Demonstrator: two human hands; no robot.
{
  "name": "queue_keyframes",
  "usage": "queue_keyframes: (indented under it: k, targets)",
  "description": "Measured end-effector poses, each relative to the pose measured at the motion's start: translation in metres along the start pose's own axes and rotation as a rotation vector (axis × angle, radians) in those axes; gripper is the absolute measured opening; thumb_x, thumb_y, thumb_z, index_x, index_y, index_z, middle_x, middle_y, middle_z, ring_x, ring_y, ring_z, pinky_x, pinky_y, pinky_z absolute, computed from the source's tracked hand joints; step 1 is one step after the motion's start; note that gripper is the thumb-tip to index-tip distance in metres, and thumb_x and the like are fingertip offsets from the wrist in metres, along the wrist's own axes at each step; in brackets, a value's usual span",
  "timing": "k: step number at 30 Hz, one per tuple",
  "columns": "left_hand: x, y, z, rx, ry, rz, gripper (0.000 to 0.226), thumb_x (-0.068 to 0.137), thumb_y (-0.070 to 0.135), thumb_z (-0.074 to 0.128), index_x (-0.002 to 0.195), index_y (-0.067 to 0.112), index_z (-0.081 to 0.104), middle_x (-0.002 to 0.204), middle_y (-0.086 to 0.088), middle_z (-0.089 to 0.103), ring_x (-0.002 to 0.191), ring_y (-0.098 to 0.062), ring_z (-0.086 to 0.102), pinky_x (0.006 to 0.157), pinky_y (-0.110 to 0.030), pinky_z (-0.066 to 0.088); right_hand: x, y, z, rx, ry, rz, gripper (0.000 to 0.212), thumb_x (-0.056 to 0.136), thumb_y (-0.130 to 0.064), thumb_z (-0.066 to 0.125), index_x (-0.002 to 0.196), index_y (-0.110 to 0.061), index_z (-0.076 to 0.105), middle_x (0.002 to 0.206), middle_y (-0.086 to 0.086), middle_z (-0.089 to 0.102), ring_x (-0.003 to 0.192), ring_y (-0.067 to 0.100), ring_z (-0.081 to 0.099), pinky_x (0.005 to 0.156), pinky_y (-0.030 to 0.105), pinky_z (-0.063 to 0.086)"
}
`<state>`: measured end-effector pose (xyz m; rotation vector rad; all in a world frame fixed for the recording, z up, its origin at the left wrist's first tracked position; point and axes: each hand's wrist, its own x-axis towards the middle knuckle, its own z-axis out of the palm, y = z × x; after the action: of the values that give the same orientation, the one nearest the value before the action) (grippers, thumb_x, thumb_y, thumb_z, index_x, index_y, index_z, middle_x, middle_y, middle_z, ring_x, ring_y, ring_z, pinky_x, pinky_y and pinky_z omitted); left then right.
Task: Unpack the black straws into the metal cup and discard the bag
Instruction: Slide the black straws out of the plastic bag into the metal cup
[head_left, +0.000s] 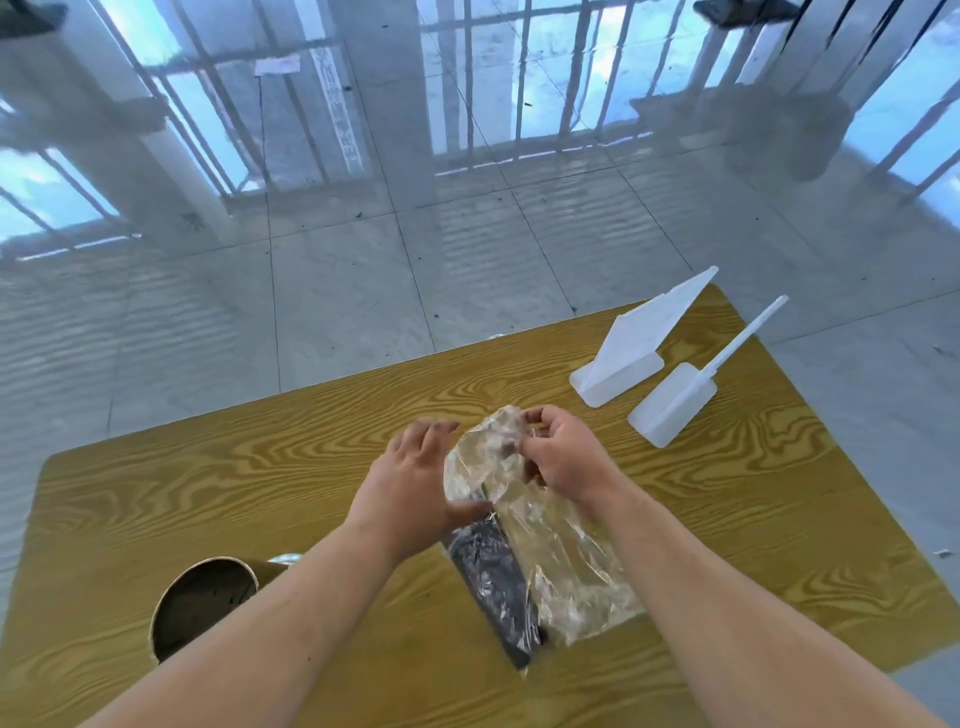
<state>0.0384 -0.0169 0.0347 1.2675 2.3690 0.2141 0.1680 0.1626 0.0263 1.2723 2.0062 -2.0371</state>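
Plastic bag (524, 499) — both hands gripping, left hand (415, 483), right hand (563, 457).

- left hand (415, 478), bare; left forearm (260, 623) unsleeved, at the lower left of the frame;
- right hand (563, 460), bare; right forearm (727, 597) unsleeved, at the lower right

Both hands work a clear plastic bag (550, 551) lying near the middle of the wood-grain worktop (208, 467). The left hand (415, 478) pinches its upper left side; the right hand (563, 452) grips the crumpled top. A dark object (493, 577) lies inside. A cardboard tube (200, 603) sits by the near left edge; a white funnel (641, 343) and a white scoop (675, 405) sit toward the far right corner.
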Motion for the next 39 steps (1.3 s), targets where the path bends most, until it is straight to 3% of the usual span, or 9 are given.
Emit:
queue_keyframes:
  k: [7,11,13,16,23,27,31,34,39]
  targets:
    - [-0.021,0.0,-0.074,-0.168,0.102,-0.045,0.124,0.071,0.08,0.076,0.163,0.034,0.007,0.163,-0.001,0.044,0.148,-0.026,0.043,0.12,-0.045,0.041,-0.033,-0.082,0.021,-0.04,-0.105,-0.197,0.02,0.099,-0.001,0.062,0.111,-0.016,0.067,0.091,0.007,0.083,0.065,0.013,0.065,0.057,0.023,0.049]
    - [-0.04,-0.01,-0.119,-0.314,0.179,-0.032,0.042,0.086,0.046,0.082,0.117,0.045,0.053,0.101,0.016,0.071,0.087,-0.003,0.069,0.075,-0.027,0.058,-0.052,-0.13,0.035,-0.101,-0.104,-0.343,0.022,0.099,-0.001,0.066,0.106,-0.022,0.069,0.086,0.005,0.082,0.07,0.014,0.07,0.066,0.029,0.053]
    - [-0.051,-0.016,-0.143,-0.411,0.255,-0.053,0.012,0.095,0.033,0.07,0.089,0.038,0.06,0.078,0.008,0.07,0.066,-0.01,0.065,0.064,-0.036,0.057,-0.06,-0.153,0.042,-0.147,-0.068,-0.42,0.026,0.099,-0.004,0.068,0.109,-0.028,0.065,0.082,-0.001,0.081,0.071,0.008,0.072,0.07,0.029,0.052]
    - [-0.069,-0.022,-0.176,-0.495,0.376,-0.045,0.02,0.098,0.028,0.065,0.079,0.022,0.06,0.073,-0.004,0.068,0.067,-0.026,0.063,0.068,-0.049,0.055,-0.071,-0.179,0.055,-0.249,0.043,-0.542,0.019,0.096,-0.019,0.072,0.111,-0.028,0.064,0.088,-0.002,0.079,0.076,0.009,0.069,0.07,0.03,0.049]
    - [-0.114,-0.05,-0.256,-0.676,0.674,-0.066,0.019,0.097,0.01,0.069,0.084,0.023,0.066,0.076,-0.004,0.069,0.05,-0.009,0.064,0.049,-0.02,0.049,-0.099,-0.194,0.086,-0.361,0.44,-0.583,0.075,0.087,-0.052,0.08,0.148,-0.025,0.044,0.144,0.002,0.057,0.129,0.024,0.055,0.096,0.033,0.039]
    - [-0.145,-0.067,-0.293,-0.712,0.799,-0.047,0.017,0.097,0.006,0.066,0.087,0.019,0.067,0.075,0.0,0.067,0.047,-0.006,0.057,0.052,-0.031,0.053,-0.114,-0.19,0.116,-0.178,0.246,-0.353,0.104,0.082,-0.064,0.081,0.161,-0.02,0.03,0.158,0.017,0.047,0.138,0.033,0.053,0.104,0.042,0.045]
    - [-0.18,-0.076,-0.321,-0.747,0.85,0.024,0.019,0.099,0.009,0.067,0.085,0.023,0.067,0.069,0.006,0.068,0.048,-0.005,0.056,0.047,-0.024,0.049,-0.13,-0.199,0.155,-0.069,0.024,-0.229,0.124,0.071,-0.083,0.069,0.165,-0.017,0.024,0.139,0.015,0.057,0.117,0.024,0.057,0.105,0.044,0.044]
    - [-0.207,-0.082,-0.339,-0.763,0.864,0.087,0.02,0.099,0.009,0.067,0.086,0.024,0.067,0.067,0.008,0.069,0.046,-0.005,0.057,0.042,-0.016,0.043,-0.14,-0.21,0.179,0.074,-0.137,-0.201,0.118,0.069,-0.087,0.069,0.159,-0.02,0.034,0.166,0.014,0.038,0.146,0.038,0.046,0.116,0.055,0.042]
    - [-0.249,-0.102,-0.368,-0.841,0.864,0.147,0.023,0.102,0.016,0.066,0.085,0.031,0.07,0.071,0.004,0.071,0.048,-0.013,0.058,0.042,-0.027,0.045,-0.156,-0.235,0.214,0.347,-0.311,-0.201,0.102,0.074,-0.071,0.075,0.156,-0.022,0.038,0.163,0.019,0.043,0.146,0.043,0.046,0.116,0.061,0.04]
